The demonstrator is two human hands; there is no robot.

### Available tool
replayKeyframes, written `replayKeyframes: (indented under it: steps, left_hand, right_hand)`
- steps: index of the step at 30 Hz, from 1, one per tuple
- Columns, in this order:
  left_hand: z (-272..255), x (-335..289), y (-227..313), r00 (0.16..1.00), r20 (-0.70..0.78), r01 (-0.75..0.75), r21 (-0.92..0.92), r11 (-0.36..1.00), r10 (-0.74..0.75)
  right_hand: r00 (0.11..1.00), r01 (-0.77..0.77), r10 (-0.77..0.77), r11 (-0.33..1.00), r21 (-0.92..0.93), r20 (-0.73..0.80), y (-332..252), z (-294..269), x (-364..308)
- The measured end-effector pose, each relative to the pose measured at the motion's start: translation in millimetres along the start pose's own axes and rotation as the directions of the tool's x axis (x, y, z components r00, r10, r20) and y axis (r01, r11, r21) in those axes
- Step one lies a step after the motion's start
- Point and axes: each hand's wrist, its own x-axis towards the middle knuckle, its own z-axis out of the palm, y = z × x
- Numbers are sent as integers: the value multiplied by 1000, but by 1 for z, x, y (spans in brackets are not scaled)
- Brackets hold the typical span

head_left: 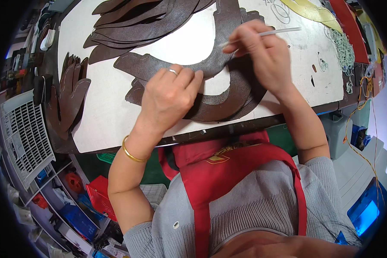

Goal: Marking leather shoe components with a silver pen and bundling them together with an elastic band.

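Note:
A U-shaped dark brown leather piece [211, 63] lies on the white work board [105, 120]. The curled fingers of my left hand [170, 96] are closed on its lower left edge and press it down. Between the fingers of my right hand [268, 58] is a thin whitish pen-like stick [287, 30], its tip close to the leather's right arm. More curved brown leather pieces [215, 114] are stacked beneath, toward the board's near edge. My left hand partly covers them.
A pile of brown leather pieces [146, 28] lies at the far left, with smaller ones [69, 94] at the left edge. Tangled pale thread [344, 49], a yellow piece [311, 13] and a red sheet [350, 32] lie right. A white crate [28, 133] stands left, a grey bin [337, 129] right.

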Motion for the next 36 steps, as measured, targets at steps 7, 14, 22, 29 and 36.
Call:
replayKeyframes:
  steps: [7,14,22,29,36]
  left_hand:
    - [-25,10,3,994,-42,-105,-13,994,105]
    - [-3,-6,17,999,21,-39,-38,999,40]
    - [-1,-8,18,1000,7,-22,-48,999,22]
    - [-2,-8,18,999,37,-2,-54,999,4]
    - [-8,-4,13,998,43,-34,-48,998,36]
  right_hand:
    - [999,38,-36,996,78,-26,-18,-26,-3]
    - [952,214,-124,924,-316,281,7,6,-22]
    - [944,278,-175,878,-389,278,8,14,-24]
    - [949,313,-253,820,-478,188,11,22,-26]
    - [971,225,-203,955,-192,126,12,11,-19]
